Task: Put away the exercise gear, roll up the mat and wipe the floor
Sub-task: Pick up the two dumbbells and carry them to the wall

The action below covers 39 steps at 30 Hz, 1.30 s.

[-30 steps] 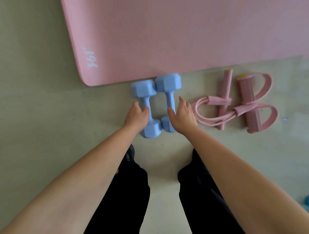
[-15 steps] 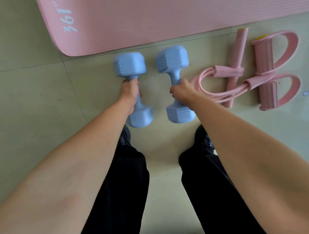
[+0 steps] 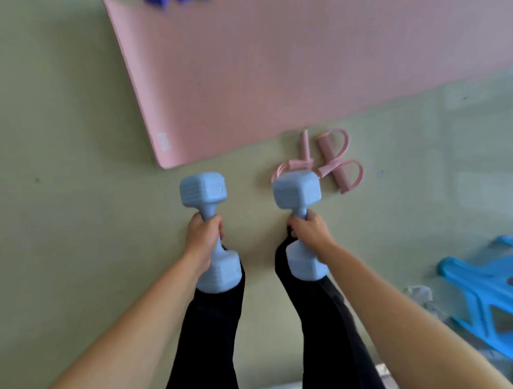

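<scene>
I hold two light blue dumbbells off the floor, one in each fist. My left hand point(image 3: 204, 238) grips the handle of the left dumbbell point(image 3: 204, 193). My right hand point(image 3: 309, 231) grips the handle of the right dumbbell point(image 3: 296, 192). The pink exercise mat point(image 3: 277, 69) lies flat on the greenish floor ahead, its rounded corner near the left dumbbell's head. A pink pull-rope exerciser point(image 3: 330, 159) with foam bars and foot loops lies on the floor just below the mat's edge, partly hidden behind the right dumbbell.
My legs in black trousers point(image 3: 213, 327) stand below the dumbbells. A bright blue plastic stool point(image 3: 483, 288) lies at the right edge, with something pale and crumpled point(image 3: 419, 294) beside it. A purple object point(image 3: 172, 3) peeks in at the mat's top edge.
My hands closed round both dumbbell handles and lifted them off the floor. The view rose and pulled back, so mat and pull-rope exerciser look smaller and farther.
</scene>
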Tool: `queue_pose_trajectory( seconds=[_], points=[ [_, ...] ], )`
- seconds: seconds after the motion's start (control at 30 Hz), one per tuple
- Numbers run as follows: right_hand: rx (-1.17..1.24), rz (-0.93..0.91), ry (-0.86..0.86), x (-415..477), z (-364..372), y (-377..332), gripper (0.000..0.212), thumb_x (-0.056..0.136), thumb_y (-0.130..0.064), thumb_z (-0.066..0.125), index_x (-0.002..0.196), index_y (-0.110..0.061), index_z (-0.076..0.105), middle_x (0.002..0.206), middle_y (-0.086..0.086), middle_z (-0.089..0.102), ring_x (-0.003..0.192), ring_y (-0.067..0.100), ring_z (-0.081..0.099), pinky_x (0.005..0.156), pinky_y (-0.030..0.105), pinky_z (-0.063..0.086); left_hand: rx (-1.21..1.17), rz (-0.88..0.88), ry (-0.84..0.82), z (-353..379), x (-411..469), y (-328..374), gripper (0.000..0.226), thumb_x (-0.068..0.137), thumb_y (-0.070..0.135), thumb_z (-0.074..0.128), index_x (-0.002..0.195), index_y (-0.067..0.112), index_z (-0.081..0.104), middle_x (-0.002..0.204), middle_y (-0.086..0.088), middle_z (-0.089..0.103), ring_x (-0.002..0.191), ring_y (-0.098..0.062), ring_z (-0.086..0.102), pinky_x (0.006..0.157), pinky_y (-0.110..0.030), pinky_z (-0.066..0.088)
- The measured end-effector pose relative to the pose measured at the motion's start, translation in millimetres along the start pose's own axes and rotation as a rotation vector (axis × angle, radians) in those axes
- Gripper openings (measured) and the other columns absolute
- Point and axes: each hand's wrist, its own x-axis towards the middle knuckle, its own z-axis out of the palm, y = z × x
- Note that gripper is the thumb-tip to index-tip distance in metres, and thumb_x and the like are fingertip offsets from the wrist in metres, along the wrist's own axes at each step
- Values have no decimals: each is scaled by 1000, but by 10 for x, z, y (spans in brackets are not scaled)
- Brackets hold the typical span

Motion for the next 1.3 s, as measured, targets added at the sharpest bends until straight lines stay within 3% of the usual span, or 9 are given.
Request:
queue_pose_trajectory(
  seconds=[0.1,0.2,0.3,0.57,0.67,0.9,1.07,1.3],
  points=[
    [124,-74,45,-936,-534,-473,11,82,-24,64,79,-15,58,67,2,61,64,20,56,66,35,47,19,124,-20,-250,-946,669,5,82,9,53,86,7,52,74,-10,56,64,-22,52,65,-36,45],
    [242,-235,137,-1848,-1116,-904,13,75,-29,65,73,-20,56,58,-5,55,59,18,53,64,41,48,-8,310,-23,-454,-1933,1385,4,85,9,53,81,8,51,71,-10,55,62,-21,51,61,-33,44],
    [337,-348,225,-2666,-1637,-1213,18,78,-31,68,71,-19,56,56,-5,55,55,16,52,60,34,44,-44,508,-42,-554,-2790,2016,10,87,10,53,77,13,50,65,-5,54,59,-20,50,60,-33,43],
    [704,-557,368,-4046,-2913,-1445,21,89,-27,68,80,-15,53,62,5,51,51,17,48,58,32,41,2,910,-219,-116,-4510,3161,9,88,20,60,81,16,55,70,-4,57,57,-18,51,57,-32,42],
    [807,-630,388,-4233,-3541,-1377,20,91,-23,68,83,-12,53,66,8,52,50,16,48,53,28,41,62,1065,-287,319,-5006,3405,12,91,24,61,86,14,57,72,-4,58,61,-16,52,60,-34,45],
    [949,-705,555,-4158,-5253,-896,22,84,-24,70,74,-12,55,60,8,53,51,19,50,58,34,43,70,1403,-271,1883,-5925,3750,28,97,30,57,90,4,56,72,-7,58,61,-14,56,63,-32,49],
    [961,-684,689,-4059,-6442,-556,30,79,-31,70,62,-11,56,56,9,56,52,18,52,61,37,45,72,1417,-356,2954,-6456,4000,33,98,31,56,95,-2,55,70,-6,55,60,-12,55,61,-28,49],
    [1049,-698,700,-3642,-7715,-556,24,81,-20,70,67,-6,56,59,13,51,53,20,46,56,34,40,115,1437,-458,4284,-6818,4614,30,98,31,56,90,2,55,68,-4,54,62,-16,55,62,-30,50]
  ],
)
